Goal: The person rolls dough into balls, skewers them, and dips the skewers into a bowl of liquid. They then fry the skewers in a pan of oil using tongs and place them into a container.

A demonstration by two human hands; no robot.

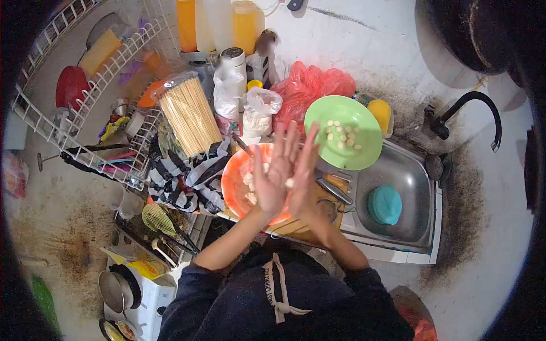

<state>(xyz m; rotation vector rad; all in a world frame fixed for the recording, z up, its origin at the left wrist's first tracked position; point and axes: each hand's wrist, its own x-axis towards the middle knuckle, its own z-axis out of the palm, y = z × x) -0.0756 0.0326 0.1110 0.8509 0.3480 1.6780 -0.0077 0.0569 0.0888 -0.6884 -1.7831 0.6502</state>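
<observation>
My left hand (272, 170) and my right hand (303, 173) are pressed palm to palm above an orange bowl (234, 182). Between the palms sits a small pale ball of dough (290, 182). The fingers of both hands are stretched out flat. The orange bowl holds more pale dough lumps (248, 187). Just beyond my fingertips a green plate (364, 153) carries several small pale balls (341, 135). A wooden board (296, 226) lies under the bowl.
A steel sink (409, 176) with a teal lid (384, 204) and a black tap (469, 111) is at right. A skewer bundle (189, 116), plastic bags (310, 88), bottles (219, 25) and a white dish rack (85, 108) crowd the left and back. A knife (334, 190) lies beside the board.
</observation>
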